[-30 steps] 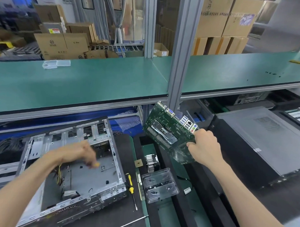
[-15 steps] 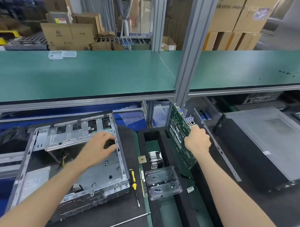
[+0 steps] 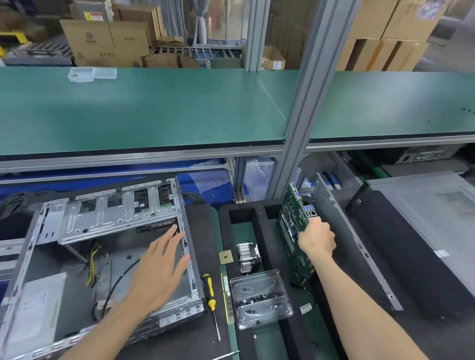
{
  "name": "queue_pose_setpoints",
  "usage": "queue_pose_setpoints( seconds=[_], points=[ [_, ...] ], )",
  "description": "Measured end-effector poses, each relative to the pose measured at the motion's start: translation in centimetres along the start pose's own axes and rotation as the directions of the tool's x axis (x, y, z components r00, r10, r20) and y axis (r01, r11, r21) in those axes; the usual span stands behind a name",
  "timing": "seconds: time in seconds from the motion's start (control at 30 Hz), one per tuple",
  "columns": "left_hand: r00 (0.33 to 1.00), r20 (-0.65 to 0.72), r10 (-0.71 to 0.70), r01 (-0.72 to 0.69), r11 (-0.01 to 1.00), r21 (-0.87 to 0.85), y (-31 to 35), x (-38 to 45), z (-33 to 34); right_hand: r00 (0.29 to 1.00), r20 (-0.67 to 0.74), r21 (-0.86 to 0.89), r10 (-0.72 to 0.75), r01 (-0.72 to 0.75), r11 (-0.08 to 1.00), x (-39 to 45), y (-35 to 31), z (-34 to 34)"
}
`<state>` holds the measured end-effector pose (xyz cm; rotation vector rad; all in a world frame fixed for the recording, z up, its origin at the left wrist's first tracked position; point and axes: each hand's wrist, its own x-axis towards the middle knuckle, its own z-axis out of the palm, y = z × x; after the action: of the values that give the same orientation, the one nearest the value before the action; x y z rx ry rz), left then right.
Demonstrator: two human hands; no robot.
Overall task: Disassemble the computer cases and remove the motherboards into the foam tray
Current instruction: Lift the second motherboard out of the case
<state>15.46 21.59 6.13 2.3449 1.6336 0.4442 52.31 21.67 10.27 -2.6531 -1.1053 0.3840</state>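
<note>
My right hand (image 3: 317,238) grips a green motherboard (image 3: 293,235) by its port edge. The board stands on edge inside a slot of the black foam tray (image 3: 259,215). An opened metal computer case (image 3: 102,245) lies on the left of the bench, with loose cables and a power supply inside. My left hand (image 3: 160,268) hovers over the case's right wall with fingers spread and straight, holding nothing.
A yellow-handled screwdriver (image 3: 211,300) lies beside the case. A CPU chip (image 3: 225,257), a heatsink fan (image 3: 248,257) and a clear screw box (image 3: 262,298) sit between case and tray. A grey case panel (image 3: 352,243) leans right of the board. A green shelf (image 3: 142,109) overhangs.
My right hand has turned the motherboard from flat-tilted to upright and lowered it into the foam tray slot. My left hand has moved from inside the case to its right wall and spread flat.
</note>
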Motion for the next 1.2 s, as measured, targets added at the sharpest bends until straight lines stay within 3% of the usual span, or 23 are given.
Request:
queue_pose_setpoints(
  seconds=[0.33, 0.57, 0.87, 1.2],
  points=[
    [1.0, 0.004, 0.02, -0.02, 0.999, -0.026, -0.2, 0.4, 0.5, 0.998, -0.009, -0.133, -0.058, 0.057, 0.989, 1.2, -0.1, 1.9],
    [1.0, 0.01, 0.021, -0.021, 1.0, -0.012, 0.1, 0.5, 0.4, 0.993, 0.062, -0.202, -0.096, 0.107, 0.974, -0.1, -1.4, 3.8],
    [0.999, 0.014, 0.029, -0.029, 0.999, -0.02, 0.4, 0.2, 0.3, 0.955, 0.165, -0.349, -0.246, 0.289, 0.891, -2.9, -2.6, 6.5],
    [0.999, 0.028, 0.029, -0.028, 0.999, -0.022, 0.6, 0.5, 0.4, 0.952, 0.156, -0.343, -0.265, 0.304, 0.889, -3.3, -3.3, 7.8]
  ],
)
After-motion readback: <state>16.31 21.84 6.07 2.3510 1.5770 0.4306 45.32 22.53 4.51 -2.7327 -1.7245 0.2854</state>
